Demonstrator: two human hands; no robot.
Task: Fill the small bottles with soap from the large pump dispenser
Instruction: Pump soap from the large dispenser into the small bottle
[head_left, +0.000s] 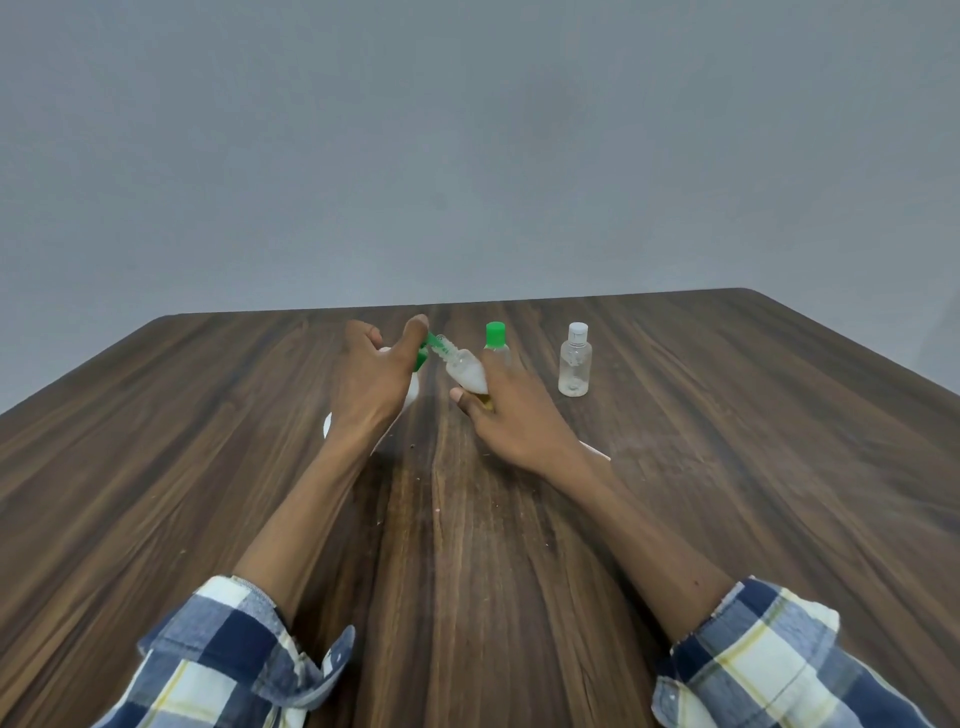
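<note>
Two hands are working: the right hand (511, 415) is gripping a tilted small bottle (464, 368) to meet the green spout (429, 344), while the left hand (371, 371) is pressing the pump with relaxed fingers.

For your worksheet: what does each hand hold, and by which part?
Right hand grips a tilted small bottle by its lower body. Left hand presses the dispenser's green pump head.

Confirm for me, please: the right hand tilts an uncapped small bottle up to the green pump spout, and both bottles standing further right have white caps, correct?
Not quite. In the head view only the far-right bottle has a white cap; the standing bottle beside the right hand has a green cap. The rest holds: the small bottle is tilted, uncapped, up to the green pump spout.
</note>
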